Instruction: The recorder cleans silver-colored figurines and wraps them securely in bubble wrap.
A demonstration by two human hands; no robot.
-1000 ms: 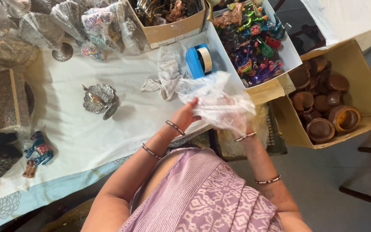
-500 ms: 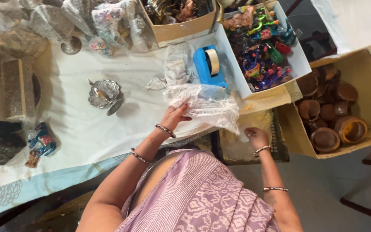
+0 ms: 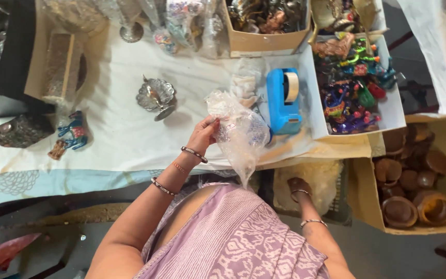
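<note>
My left hand point(image 3: 203, 135) grips a crumpled clear plastic bag point(image 3: 239, 134) at the table's front edge; the bag hangs down over the white cloth. My right hand point(image 3: 299, 187) is lower, off the table, reaching into a crate of pale packing material point(image 3: 322, 178); its fingers are hidden, so I cannot tell if it holds anything. A blue tape dispenser point(image 3: 283, 101) sits just right of the bag. A small silver ornament point(image 3: 155, 96) stands left of my left hand.
A white tray of colourful figurines point(image 3: 354, 85) is at the right. A cardboard box of brown clay bowls point(image 3: 414, 181) sits lower right. Another box of metal items point(image 3: 264, 20) stands at the back. Wrapped pieces and a blue figurine point(image 3: 73, 132) lie at the left.
My right hand has let go of the plastic bag and dropped down into the crate below the table. The left hand keeps hold of the bag.
</note>
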